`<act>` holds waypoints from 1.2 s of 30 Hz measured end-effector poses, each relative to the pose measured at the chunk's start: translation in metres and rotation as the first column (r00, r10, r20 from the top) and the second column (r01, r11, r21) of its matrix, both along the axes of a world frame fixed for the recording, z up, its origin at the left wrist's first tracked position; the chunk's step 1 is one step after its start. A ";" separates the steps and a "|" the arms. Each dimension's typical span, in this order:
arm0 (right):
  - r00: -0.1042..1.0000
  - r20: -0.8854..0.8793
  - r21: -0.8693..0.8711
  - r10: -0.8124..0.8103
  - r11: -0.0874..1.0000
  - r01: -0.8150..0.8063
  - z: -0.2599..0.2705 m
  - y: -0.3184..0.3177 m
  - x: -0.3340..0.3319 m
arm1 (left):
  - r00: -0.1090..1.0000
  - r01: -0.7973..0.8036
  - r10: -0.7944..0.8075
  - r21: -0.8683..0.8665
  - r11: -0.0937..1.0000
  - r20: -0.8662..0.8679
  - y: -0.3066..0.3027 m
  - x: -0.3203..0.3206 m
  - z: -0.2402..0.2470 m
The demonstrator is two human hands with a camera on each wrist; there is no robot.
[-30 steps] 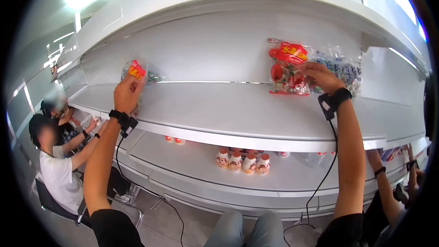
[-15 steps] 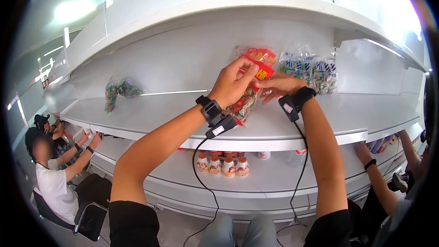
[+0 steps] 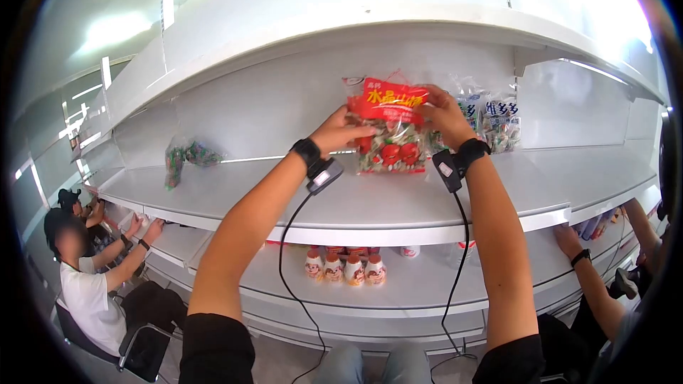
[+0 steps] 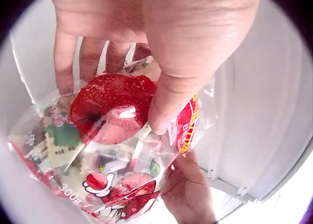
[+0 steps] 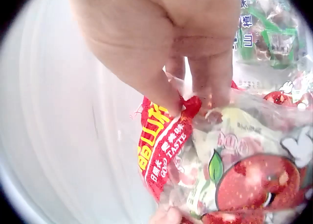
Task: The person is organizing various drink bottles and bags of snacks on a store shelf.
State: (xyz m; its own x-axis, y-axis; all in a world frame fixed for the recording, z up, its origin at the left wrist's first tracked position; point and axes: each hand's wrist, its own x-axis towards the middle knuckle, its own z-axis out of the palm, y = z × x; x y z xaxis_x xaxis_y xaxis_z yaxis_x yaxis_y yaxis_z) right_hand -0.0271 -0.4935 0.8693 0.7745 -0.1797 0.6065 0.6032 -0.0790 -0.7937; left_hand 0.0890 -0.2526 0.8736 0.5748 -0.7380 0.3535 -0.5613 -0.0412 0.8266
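A clear bag of hawthorn candy (image 3: 390,144) with a red label and yellow lettering stands upright between both hands above the middle shelf, its printed front toward me. My left hand (image 3: 340,132) grips its left side, thumb on the front and fingers behind, as the left wrist view also shows. At the upper right corner, my right hand (image 3: 447,115) pinches the bag by the red label. Another bag with red hawthorn print (image 5: 279,98) shows behind it in the right wrist view. Green-and-white candy bags (image 3: 501,124) lean at the back wall beside my right hand.
Two dark green-and-red bags (image 3: 173,162) lie at the left of the shelf (image 3: 284,195). Small bottles with cartoon labels (image 3: 343,269) stand on the shelf below. Cables hang from both wrists. A seated person (image 3: 89,299) works at the left, and another person's arm (image 3: 594,277) reaches in at the right.
My left hand lifted a red-labelled bag from the left end and carried it rightward to my right hand. Both hands now hold the bag, turned front-on. The green-and-red bags stayed behind.
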 end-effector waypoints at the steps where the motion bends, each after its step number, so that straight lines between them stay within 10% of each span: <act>1: 0.994 0.065 -0.023 -0.091 0.995 0.093 -0.001 0.000 0.002 | 1.000 -0.016 0.017 -0.064 0.998 0.006 -0.009 0.004 -0.001; 5: 0.754 0.179 -0.348 -0.632 0.676 0.649 -0.013 -0.016 0.023 | 0.970 -0.163 0.167 -0.041 0.986 0.177 -0.032 0.014 -0.016; 14: 0.668 0.219 -0.052 -0.712 0.675 0.736 0.000 -0.024 0.018 | 0.937 -0.278 0.305 -0.166 0.946 0.170 0.034 0.041 -0.003; 16: 0.716 0.394 0.133 -0.577 0.806 0.577 -0.002 -0.046 0.040 | 0.904 -0.336 0.381 -0.228 0.914 0.196 0.085 0.058 0.006; 19: 0.940 0.196 0.118 -0.280 0.958 0.261 0.013 0.001 0.009 | 0.761 -0.433 0.563 -0.395 0.810 0.322 0.177 0.089 0.001; 25: 0.987 -0.026 -0.330 -0.160 0.933 0.142 0.037 0.170 0.030 | 0.122 -0.710 0.912 -0.607 0.356 0.392 0.371 0.138 -0.021; 29: 0.982 -0.185 -0.386 0.033 0.917 -0.103 0.033 0.275 0.085 | 0.018 -0.906 0.987 -0.415 0.083 0.158 0.435 0.167 -0.045; 36: 0.908 -0.387 -0.405 0.157 0.857 -0.320 0.006 0.392 0.123 | 0.068 -0.986 0.988 -0.144 0.088 0.139 0.469 0.190 -0.046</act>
